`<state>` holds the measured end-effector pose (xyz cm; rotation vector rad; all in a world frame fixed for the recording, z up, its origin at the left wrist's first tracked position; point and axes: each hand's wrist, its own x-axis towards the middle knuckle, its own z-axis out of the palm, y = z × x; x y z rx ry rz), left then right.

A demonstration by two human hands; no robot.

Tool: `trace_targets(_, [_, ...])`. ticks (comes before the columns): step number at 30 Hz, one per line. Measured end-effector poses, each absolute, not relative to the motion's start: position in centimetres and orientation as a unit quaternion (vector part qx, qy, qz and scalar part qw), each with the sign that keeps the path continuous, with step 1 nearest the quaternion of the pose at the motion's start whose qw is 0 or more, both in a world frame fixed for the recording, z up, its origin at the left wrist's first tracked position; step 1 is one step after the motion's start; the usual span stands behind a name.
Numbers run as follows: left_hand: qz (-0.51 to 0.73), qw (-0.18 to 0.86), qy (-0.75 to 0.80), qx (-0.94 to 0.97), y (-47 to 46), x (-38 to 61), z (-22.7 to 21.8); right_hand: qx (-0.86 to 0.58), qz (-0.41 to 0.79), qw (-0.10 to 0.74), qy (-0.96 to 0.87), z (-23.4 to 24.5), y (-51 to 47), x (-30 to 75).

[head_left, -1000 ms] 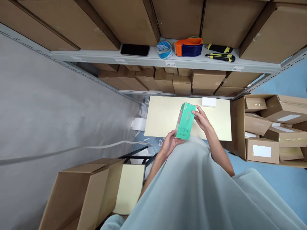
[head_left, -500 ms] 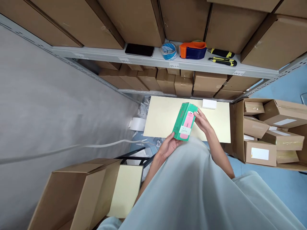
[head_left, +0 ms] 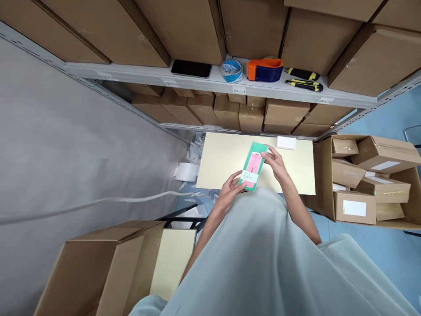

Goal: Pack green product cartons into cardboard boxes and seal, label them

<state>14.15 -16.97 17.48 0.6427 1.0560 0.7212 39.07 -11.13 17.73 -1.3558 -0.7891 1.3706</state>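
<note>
Both my hands hold a small green box with a pink picture on its face [head_left: 252, 166], over a pale yellow tabletop [head_left: 223, 162]. My left hand [head_left: 230, 193] grips its near end, fingers curled round it. My right hand [head_left: 274, 161] pinches its far end. The pink face points up at me. A small white pad [head_left: 286, 142] lies on the tabletop just beyond the box.
A shelf [head_left: 204, 81] above carries a black phone [head_left: 191, 68], a tape roll [head_left: 232, 70], an orange tape dispenser [head_left: 265, 69] and two box cutters [head_left: 304, 79]. An open carton of small boxes [head_left: 365, 180] stands at the right. Another carton [head_left: 98, 267] sits at the lower left.
The green box has turned in my hands: first a plain green side faced me, now the pink front faces up. It also sits a little lower and flatter.
</note>
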Motion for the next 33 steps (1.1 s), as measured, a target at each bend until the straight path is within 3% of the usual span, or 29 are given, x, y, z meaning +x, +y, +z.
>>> trace_targets(14, [0.320, 0.877, 0.343, 0.103, -18.0, 12.8, 18.0, -0.467, 0.648, 0.508, -0.322, 19.1, -11.5, 38.7])
trace_targets(24, [0.329, 0.770, 0.460, 0.295, -17.1, 12.7, 17.6, -0.573, 0.570, 0.492, -0.324, 18.4, -11.3, 38.5])
trace_targets(33, [0.338, 0.775, 0.460, 0.273, -17.6, 13.2, 17.4, -0.522, 0.608, 0.492, -0.339, 18.4, -11.4, 39.6])
